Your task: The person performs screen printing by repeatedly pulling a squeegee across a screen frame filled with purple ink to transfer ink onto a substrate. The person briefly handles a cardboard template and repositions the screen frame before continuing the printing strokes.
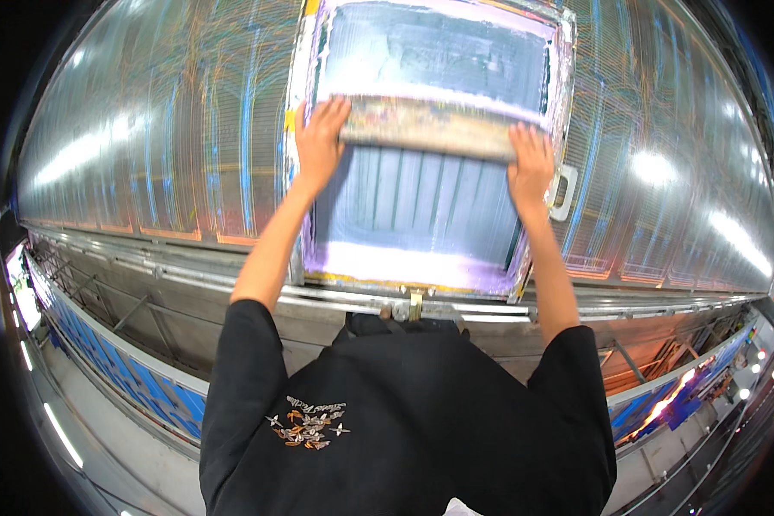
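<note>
A long squeegee [430, 127] with a worn, paint-stained wooden handle lies crosswise over a printing screen [417, 249]. My left hand [321, 142] grips its left end, with the fingers over the top edge. At the other end my right hand [531, 163] is closed round the handle, fingers likewise over the far side. The squeegee tilts slightly down to the right and is a little blurred. Under it, the bluish mesh is edged with white and purple smears, and dark stripes show through the near half. The blade's lower edge is hidden.
A long table [146, 163] with a shiny surface streaked blue and orange extends to both sides. Just right of the screen frame is a pale loop handle [564, 193]. A metal rail [344, 299] runs along the table's near edge, with a bracket [415, 304] at the screen's middle.
</note>
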